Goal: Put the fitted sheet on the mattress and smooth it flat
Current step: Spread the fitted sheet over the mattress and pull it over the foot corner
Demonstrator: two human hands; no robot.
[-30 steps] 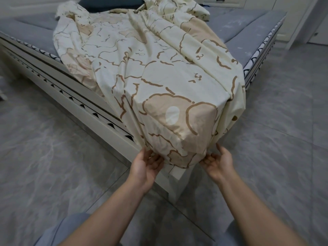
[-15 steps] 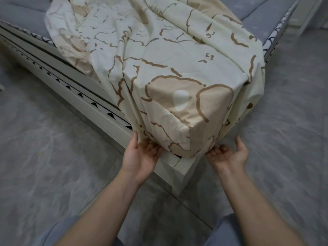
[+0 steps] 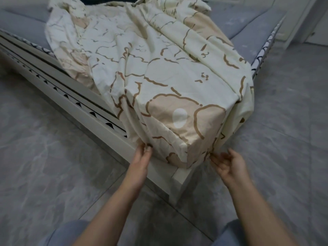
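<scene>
Hands, left hand [image 3: 141, 161] and right hand [image 3: 229, 164], pinch fitted sheet's [image 3: 159, 71] hem at mattress [image 3: 23, 27] corner.

One view only: a wide-angle camera at the person's head, facing forward and steeply down. It looks onto the near corner of the bed [image 3: 179, 176] from close above, with both forearms entering from the bottom edge. The corner sits just right of frame centre; the floor [image 3: 53, 166] fills both lower sides. Straight edges bow toward the frame borders. No second view shares the scene.
</scene>
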